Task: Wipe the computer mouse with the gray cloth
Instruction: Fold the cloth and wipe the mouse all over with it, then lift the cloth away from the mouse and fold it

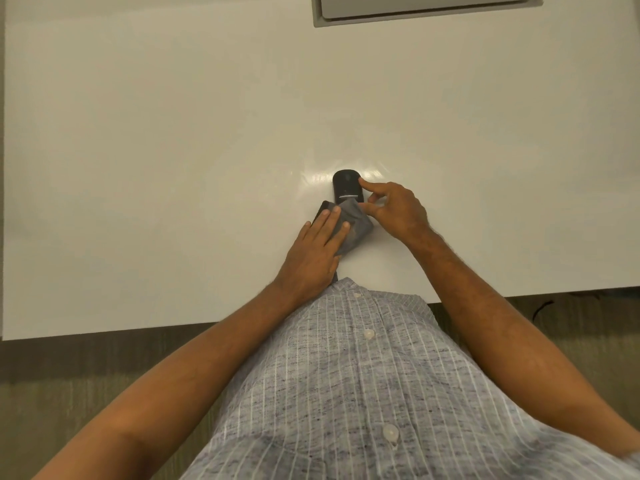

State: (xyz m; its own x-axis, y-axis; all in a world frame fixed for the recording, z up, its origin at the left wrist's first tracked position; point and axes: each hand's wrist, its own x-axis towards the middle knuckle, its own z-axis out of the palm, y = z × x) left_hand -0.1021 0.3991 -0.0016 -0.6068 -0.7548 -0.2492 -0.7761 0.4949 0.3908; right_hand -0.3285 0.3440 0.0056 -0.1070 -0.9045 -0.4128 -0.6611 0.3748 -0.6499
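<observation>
On the glossy white counter [173,150] stands a small black oval computer mouse [346,186]. The right hand [398,213] pinches its right side, grip closed on it between fingertip and thumb. The left hand [311,254] lies flat, fingers spread, pressing the folded gray cloth [358,226] against the mouse's near end.

you're looking down on a glossy white table [173,133] that catches a soft glare near its middle. a grey recessed panel [426,8] sits at its far edge, and muted striped carpet [69,375] runs under the near edge.
</observation>
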